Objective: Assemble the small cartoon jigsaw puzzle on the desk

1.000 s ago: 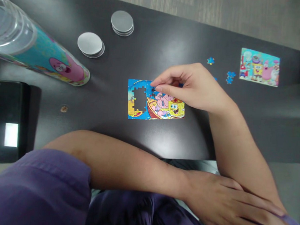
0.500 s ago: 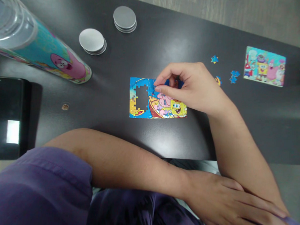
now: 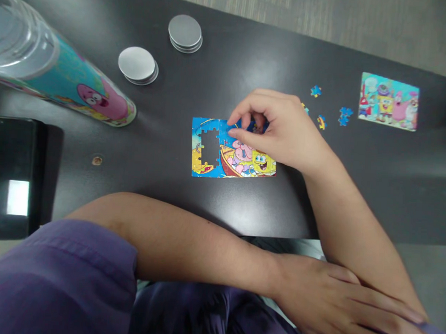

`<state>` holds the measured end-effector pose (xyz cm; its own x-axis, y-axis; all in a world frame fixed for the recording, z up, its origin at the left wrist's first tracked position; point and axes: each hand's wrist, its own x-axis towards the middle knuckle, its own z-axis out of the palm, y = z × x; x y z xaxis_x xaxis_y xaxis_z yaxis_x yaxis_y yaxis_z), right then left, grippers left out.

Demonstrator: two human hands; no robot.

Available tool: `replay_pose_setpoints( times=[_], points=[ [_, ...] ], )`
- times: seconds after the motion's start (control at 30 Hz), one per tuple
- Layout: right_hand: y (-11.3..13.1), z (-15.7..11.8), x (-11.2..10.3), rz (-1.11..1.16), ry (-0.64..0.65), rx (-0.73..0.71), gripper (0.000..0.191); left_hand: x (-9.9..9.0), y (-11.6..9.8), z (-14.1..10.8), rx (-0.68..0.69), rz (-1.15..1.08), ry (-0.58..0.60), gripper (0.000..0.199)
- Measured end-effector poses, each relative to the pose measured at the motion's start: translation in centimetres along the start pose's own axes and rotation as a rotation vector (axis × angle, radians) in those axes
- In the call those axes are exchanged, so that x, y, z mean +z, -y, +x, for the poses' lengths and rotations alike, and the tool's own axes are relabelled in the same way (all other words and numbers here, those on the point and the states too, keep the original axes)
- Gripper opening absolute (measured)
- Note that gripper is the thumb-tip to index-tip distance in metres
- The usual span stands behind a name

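Observation:
A mostly assembled jigsaw puzzle (image 3: 207, 171) with cartoon figures in a boat lies on the dark table; a rectangular gap shows in its left part. Over its upper middle hovers my right hand (image 3: 280, 127), the thumb and index fingertips slightly apart near the blue area, with no piece visible between them. This hand hides the puzzle's upper right part. My left hand (image 3: 346, 300) rests flat across my right forearm, fingers stretched out and holding nothing. Loose jigsaw pieces (image 3: 345, 116) lie right of the puzzle, one partly hidden behind my right hand.
A cartoon picture card (image 3: 389, 103) lies at the far right. Two stacks of silver discs (image 3: 137, 64) (image 3: 185, 31) are at the upper left. Beside them is a clear-topped cylinder (image 3: 100, 100) with a cartoon print. A black device (image 3: 11, 162) sits at the left edge.
My right thumb and index fingertips have parted slightly, and the hand has barely moved. One more loose piece shows beside it. The view has shifted a little; my left hand stays put.

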<state>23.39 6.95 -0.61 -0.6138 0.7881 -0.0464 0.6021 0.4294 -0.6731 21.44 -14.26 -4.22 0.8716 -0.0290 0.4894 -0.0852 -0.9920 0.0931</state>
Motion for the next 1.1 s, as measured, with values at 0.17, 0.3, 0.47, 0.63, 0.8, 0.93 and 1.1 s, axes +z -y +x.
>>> replay_pose_setpoints(
  times=[0.17, 0.3, 0.47, 0.63, 0.8, 0.93, 1.1],
  points=[
    [1.2, 0.7, -0.9, -0.014, 0.005, 0.066, 0.041, -1.1, 0.7, -0.8, 0.021, -0.001, 0.028, 0.092],
    [1.5, -0.1, -3.8, -0.077, 0.004, 0.173, 0.051, -1.5, 0.7, -1.8, -0.012, -0.015, -0.044, 0.088],
    [-2.3, -3.6, -9.6, -0.173, -0.055, 0.356, 0.046, -0.5, 0.5, -2.3, 0.005, -0.093, -0.070, 0.080],
    [-6.1, -6.0, -11.9, -0.213, -0.044, 0.495, 0.019, -0.7, 0.9, -2.2, 0.014, -0.156, -0.057, 0.080],
    [-6.4, -5.7, -11.1, -0.215, 0.027, 0.501, 0.018, -0.7, 0.7, -2.2, 0.014, -0.115, -0.044, 0.080],
    [-6.8, -5.7, -11.1, -0.197, 0.058, 0.452, 0.018, 0.1, -0.1, -2.2, -0.023, -0.045, -0.074, 0.082],
    [-7.9, -6.0, -11.0, -0.152, 0.038, 0.394, 0.023, 0.7, -0.6, -2.0, -0.041, -0.036, -0.135, 0.085]
  ],
)
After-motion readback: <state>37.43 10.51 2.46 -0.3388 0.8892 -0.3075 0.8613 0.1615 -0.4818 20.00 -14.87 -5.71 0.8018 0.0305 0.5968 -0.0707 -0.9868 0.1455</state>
